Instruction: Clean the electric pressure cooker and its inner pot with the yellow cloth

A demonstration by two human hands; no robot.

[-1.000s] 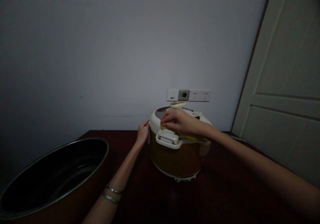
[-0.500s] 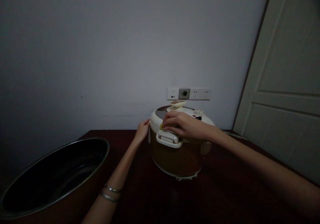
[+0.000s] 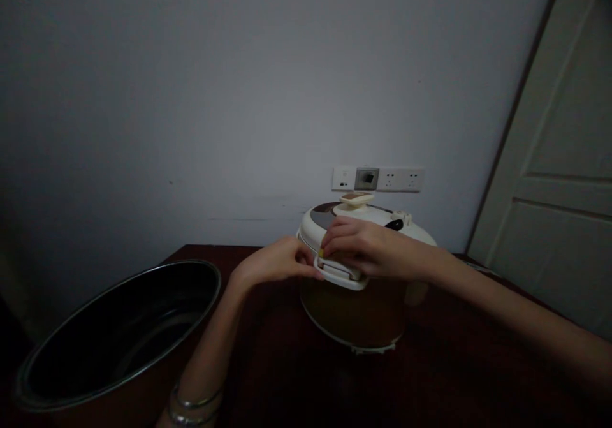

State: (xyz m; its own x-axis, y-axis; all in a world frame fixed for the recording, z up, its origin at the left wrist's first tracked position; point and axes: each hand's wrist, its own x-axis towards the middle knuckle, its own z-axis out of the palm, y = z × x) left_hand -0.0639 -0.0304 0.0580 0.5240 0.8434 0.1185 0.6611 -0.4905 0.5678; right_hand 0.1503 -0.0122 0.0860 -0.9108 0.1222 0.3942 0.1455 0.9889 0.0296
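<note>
An electric pressure cooker (image 3: 354, 313) with a brown body and a cream lid (image 3: 313, 230) stands on the dark red table, its lid closed. At its near left side, my left hand (image 3: 277, 262) is closed on the end of the cream side handle (image 3: 342, 279), thumb and fingers to either side. My right hand (image 3: 363, 246) rests above that handle against the lid's rim, its fingers pinched on a small yellow thing (image 3: 321, 252). Only a bit of the yellow thing shows, so its kind is unclear. The lid's top knob (image 3: 356, 199) stands behind my right hand.
A large, deep pot (image 3: 122, 383) with a dark inside and a metal rim sits at the left. Wall sockets (image 3: 400, 180) are behind the cooker. A pale panelled door (image 3: 564, 160) stands at the right. The dark red table (image 3: 272, 364) runs up to the wall.
My left hand has come from the cooker's far left side to the near side handle. My right hand stays at the lid's rim with the yellow thing. The view has shifted slightly left.
</note>
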